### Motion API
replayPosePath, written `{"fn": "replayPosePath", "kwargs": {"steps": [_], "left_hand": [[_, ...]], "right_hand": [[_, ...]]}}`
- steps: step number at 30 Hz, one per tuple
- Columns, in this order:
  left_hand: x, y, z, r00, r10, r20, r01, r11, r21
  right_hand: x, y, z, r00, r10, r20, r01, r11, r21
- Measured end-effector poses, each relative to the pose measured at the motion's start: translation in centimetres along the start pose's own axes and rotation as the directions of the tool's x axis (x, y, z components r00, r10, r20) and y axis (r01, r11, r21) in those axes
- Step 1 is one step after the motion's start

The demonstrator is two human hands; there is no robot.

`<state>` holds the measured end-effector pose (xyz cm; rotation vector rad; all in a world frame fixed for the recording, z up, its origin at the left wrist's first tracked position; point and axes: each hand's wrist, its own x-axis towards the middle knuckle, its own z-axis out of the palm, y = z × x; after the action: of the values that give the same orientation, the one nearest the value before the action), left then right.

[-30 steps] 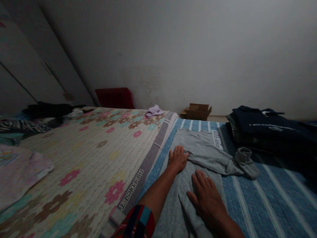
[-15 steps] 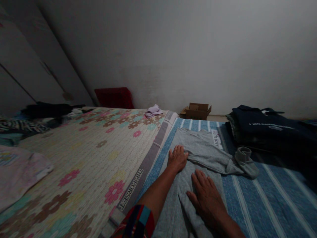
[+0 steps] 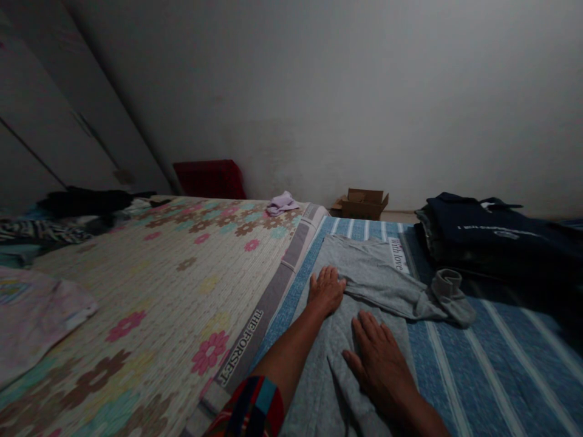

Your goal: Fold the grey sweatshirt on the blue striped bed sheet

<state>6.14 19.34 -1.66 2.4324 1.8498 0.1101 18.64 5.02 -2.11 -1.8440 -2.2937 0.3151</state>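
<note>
A grey long-sleeved garment [image 3: 364, 261] lies spread on the blue striped bedding [image 3: 437, 352]. One of its sleeves stretches to the right, its cuff end [image 3: 449, 291] bunched up. My left hand [image 3: 327, 290] rests flat on the cloth below the upper edge, fingers out. Nearer to me and to the right, my right hand [image 3: 378, 352] also lies palm down on the grey fabric, fingers stretched and thumb apart. Neither hand grasps anything. Creases run through the cloth by my right hand, and the garment's near end passes out of view at the bottom.
A stack of folded dark clothes [image 3: 492, 237] sits at the right. On the left, a flowered mat [image 3: 173, 303] carries a pink garment [image 3: 40, 321], a small lilac cloth [image 3: 282, 204] and a dark clothes pile [image 3: 91, 203]. An open cardboard box [image 3: 363, 204] stands by the wall.
</note>
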Motion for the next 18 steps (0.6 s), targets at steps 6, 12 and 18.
{"fn": "replayPosePath", "kwargs": {"steps": [6, 12, 18], "left_hand": [[0.01, 0.07, 0.0, 1.0, -0.005, -0.007, 0.005, 1.0, 0.003], [0.04, 0.04, 0.03, 1.0, -0.009, -0.002, 0.009, 1.0, -0.003], [0.13, -0.06, 0.29, 1.0, -0.007, -0.009, 0.007, 1.0, -0.003]], "right_hand": [[-0.08, -0.04, -0.12, 1.0, 0.001, 0.006, -0.001, 1.0, -0.008], [-0.07, 0.1, 0.17, 1.0, -0.009, -0.015, 0.009, 1.0, -0.002], [-0.11, 0.08, 0.2, 1.0, -0.005, -0.018, 0.005, 1.0, 0.002]]}}
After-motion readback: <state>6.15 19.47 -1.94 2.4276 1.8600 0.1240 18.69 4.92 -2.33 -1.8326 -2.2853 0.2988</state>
